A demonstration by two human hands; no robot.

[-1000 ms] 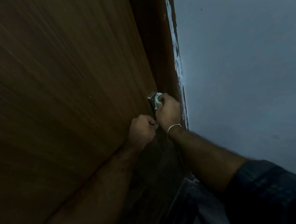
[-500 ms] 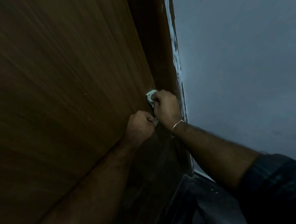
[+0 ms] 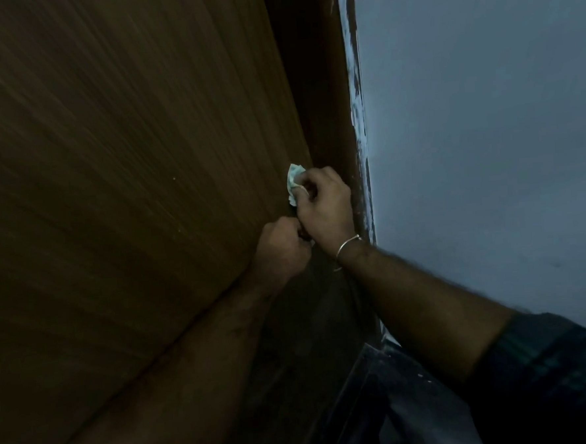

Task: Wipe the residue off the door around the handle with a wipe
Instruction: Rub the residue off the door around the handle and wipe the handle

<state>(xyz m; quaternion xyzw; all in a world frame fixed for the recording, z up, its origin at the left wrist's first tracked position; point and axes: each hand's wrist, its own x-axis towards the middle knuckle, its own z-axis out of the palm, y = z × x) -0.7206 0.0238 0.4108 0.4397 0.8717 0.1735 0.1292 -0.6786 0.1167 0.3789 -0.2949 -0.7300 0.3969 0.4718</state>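
A brown wooden door [image 3: 129, 197] fills the left of the view. My right hand [image 3: 325, 209], with a thin bangle on the wrist, grips a crumpled pale wipe [image 3: 293, 180] and presses it against the door near its right edge. Just below it, my left hand [image 3: 283, 248] is curled into a fist at the door; what it holds is hidden, and the handle cannot be seen behind the hands.
A dark door frame [image 3: 324, 82] with flaking white paint runs down beside a grey-blue wall [image 3: 485, 141] on the right. A dark object [image 3: 399, 404] sits low at the bottom right. The scene is dim.
My right hand has slid the wipe upward along the door edge, covering the metal plate that showed a second ago. My left hand has stayed in place.
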